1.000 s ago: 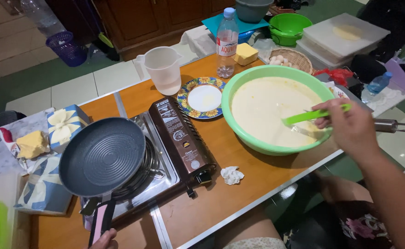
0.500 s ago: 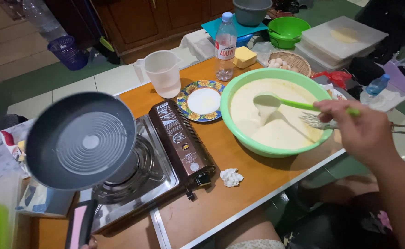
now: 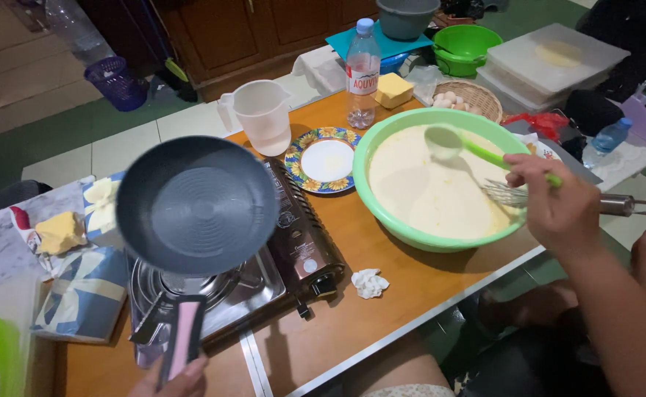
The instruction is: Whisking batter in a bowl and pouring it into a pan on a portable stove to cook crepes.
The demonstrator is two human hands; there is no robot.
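My left hand [image 3: 183, 378], mostly cut off at six o'clock, grips the pink handle of the dark frying pan [image 3: 196, 204], held tilted above the portable gas stove [image 3: 264, 283]. My right hand [image 3: 554, 202] is closed around the green ladle [image 3: 484, 151], its scoop raised over the pale batter in the green bowl [image 3: 382, 213]. The pan lies toward nine o'clock from the ladle, whose handle runs ten to four. A whisk [image 3: 514, 195] sits partly hidden behind my right hand.
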